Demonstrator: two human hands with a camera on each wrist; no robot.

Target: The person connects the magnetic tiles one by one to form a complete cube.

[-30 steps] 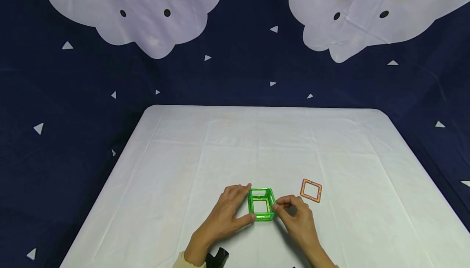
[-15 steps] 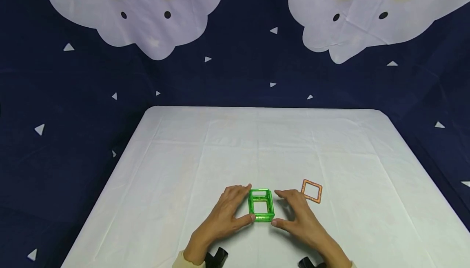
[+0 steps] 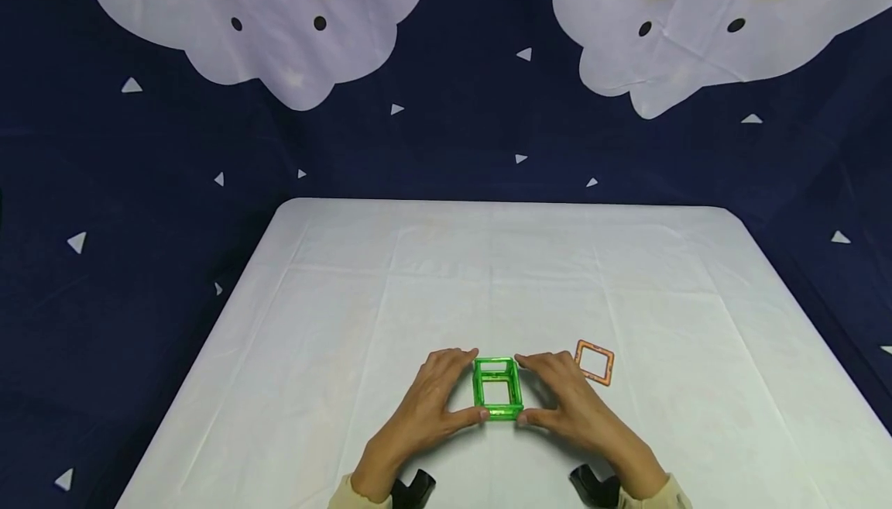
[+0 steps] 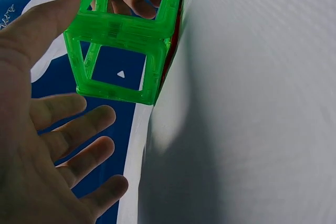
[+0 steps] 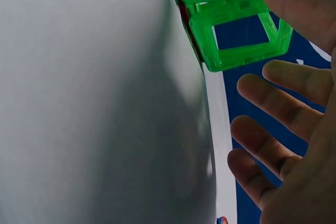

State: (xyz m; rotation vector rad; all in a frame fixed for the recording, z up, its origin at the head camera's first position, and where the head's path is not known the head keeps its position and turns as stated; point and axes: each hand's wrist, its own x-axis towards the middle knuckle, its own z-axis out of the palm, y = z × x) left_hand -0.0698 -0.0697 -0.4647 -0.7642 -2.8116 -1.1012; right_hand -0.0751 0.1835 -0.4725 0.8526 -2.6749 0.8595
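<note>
Two hands are bracketing the green tile cube (image 3: 498,390) near the table's (image 3: 418,276) front edge: left hand (image 3: 428,404) at 9 o'clock, right hand (image 3: 567,404) at 3 o'clock, fingers relaxed, steadying its walls. At 2 o'clock an orange square tile (image 3: 595,362) is lying flat; capping the open-topped cube seemingly calls for fetching it.

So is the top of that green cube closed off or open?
Open: the head view looks down through the green cube to the white table.
</note>
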